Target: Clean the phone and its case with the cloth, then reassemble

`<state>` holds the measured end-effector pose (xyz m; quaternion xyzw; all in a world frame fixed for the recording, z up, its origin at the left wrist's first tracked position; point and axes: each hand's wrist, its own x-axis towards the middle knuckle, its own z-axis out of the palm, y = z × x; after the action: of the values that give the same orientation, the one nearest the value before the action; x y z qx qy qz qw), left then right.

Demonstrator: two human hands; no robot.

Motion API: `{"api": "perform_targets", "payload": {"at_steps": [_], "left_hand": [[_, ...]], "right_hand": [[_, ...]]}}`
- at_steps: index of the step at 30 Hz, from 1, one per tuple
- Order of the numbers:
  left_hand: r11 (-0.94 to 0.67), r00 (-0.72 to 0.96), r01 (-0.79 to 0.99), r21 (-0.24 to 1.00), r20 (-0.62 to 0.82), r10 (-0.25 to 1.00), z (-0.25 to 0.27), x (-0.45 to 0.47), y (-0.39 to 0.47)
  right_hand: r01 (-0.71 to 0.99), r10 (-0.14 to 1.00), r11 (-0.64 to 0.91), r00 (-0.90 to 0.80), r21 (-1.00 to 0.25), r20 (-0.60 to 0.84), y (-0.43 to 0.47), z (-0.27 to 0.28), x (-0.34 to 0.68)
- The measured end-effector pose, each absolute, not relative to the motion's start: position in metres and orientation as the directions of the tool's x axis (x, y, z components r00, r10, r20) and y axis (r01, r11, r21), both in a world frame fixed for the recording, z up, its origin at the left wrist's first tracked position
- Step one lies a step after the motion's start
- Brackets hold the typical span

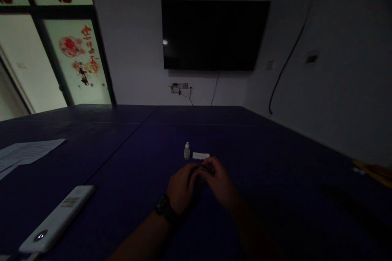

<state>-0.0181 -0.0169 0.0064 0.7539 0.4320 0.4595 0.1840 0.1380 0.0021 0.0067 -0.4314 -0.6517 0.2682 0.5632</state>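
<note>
Both hands meet over the dark blue table, fingers curled together around something small and dark. My left hand (181, 186), with a black watch (165, 208) on its wrist, is closed. My right hand (221, 182) is closed too, its thumb and fingers bent against the same spot. What they hold is mostly hidden and too dark to name. Just beyond the fingers stands a small clear dropper bottle (186, 153) with a white cap, upright. To its right lies a flat white strip-shaped piece (201, 155), close to the right fingertips.
A long white device (58, 218) with a round lens lies at the left front of the blue table (137, 163). Printed papers (30, 153) rest farther left. A yellowish item (375, 171) is at the right edge. A black screen (214, 34) hangs on the far wall.
</note>
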Motion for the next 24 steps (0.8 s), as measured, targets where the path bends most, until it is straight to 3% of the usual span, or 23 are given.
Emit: {"api": "perform_targets", "payload": {"at_steps": [8,17,24], "left_hand": [[-0.583,0.251,0.461,0.669,0.532,0.809,0.0072,-0.0208,-0.0205],[-0.594,0.241,0.462,0.658,0.552,0.798,0.0086,-0.0220,-0.0188],[-0.562,0.181,0.498,0.660,0.554,0.812,0.0062,-0.0177,-0.0196]], "right_hand": [[0.149,0.905,0.425,-0.083,-0.893,0.417,0.0021,0.0023,0.1434],[0.075,0.886,0.458,-0.116,-0.886,0.449,0.0046,-0.0013,0.1464],[0.302,0.856,0.492,0.004,-0.816,0.517,-0.0034,0.0063,0.1369]]}}
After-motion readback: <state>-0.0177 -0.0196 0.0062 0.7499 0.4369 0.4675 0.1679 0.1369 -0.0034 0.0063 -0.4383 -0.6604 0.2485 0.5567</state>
